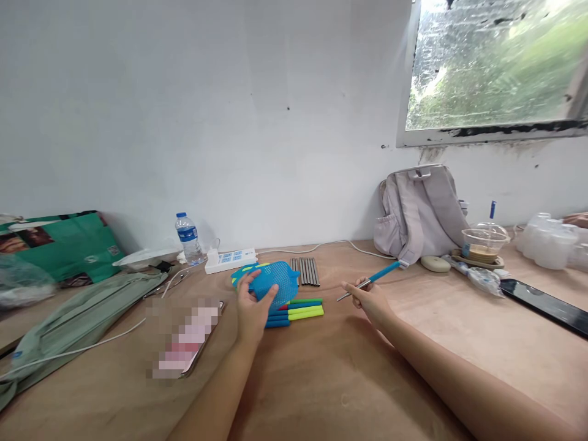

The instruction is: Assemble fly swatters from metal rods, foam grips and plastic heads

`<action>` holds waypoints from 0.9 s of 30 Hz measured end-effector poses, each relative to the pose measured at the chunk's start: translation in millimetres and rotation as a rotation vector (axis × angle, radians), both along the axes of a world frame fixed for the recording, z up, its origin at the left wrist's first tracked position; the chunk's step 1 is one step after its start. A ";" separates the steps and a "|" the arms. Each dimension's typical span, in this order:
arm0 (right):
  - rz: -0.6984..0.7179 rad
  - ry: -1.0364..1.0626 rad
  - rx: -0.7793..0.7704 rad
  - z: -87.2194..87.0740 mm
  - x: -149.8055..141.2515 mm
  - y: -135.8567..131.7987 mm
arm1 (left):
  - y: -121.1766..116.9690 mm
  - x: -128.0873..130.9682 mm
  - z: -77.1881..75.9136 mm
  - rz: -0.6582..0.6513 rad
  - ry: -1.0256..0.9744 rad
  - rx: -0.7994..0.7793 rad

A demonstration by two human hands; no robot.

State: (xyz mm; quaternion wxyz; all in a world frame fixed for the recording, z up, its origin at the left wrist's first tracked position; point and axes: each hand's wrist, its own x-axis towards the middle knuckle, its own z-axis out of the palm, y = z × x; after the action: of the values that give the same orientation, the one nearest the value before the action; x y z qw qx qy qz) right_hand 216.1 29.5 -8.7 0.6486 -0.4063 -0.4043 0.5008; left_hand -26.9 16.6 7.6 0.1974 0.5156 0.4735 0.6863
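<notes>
My left hand [252, 306] is closed on a blue perforated fly swatter head [281, 283], thumb on its near side. Another head, blue with yellow-green patches [239, 277], shows partly behind that hand. In the fingers of my right hand [371, 301] is a metal rod with a blue handle [384, 271], its bare metal end pointing left. Several coloured handles [305, 313], green, blue and yellow-green, lie side by side below the held head, which partly covers them. Behind it several grey metal rods [310, 272] lie in a row.
A phone with a blurred screen [190, 340] lies left of my left arm. At the back stand a water bottle [189, 237], a white power strip [230, 260] and a grey backpack [416, 211]. A cup [484, 244] and a black flat object [551, 304] are on the right.
</notes>
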 end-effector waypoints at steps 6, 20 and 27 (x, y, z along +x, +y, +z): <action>0.241 0.187 0.120 12.7 -5.2 -17.1 | -10.2 30.3 -6.7 -0.362 -0.251 -0.238; 0.213 0.203 0.198 12.4 -2.7 -23.8 | -17.0 32.2 -3.2 -0.552 -0.328 -0.360; 0.205 0.215 0.209 10.5 -5.1 -22.4 | -17.5 31.9 -2.9 -0.528 -0.296 -0.372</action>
State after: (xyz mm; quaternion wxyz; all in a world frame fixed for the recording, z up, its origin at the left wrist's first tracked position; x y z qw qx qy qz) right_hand 211.0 7.1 1.8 0.6724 -0.2371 -0.4217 0.5602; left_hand 5.0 -0.9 4.6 0.5249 0.4703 0.4071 0.5810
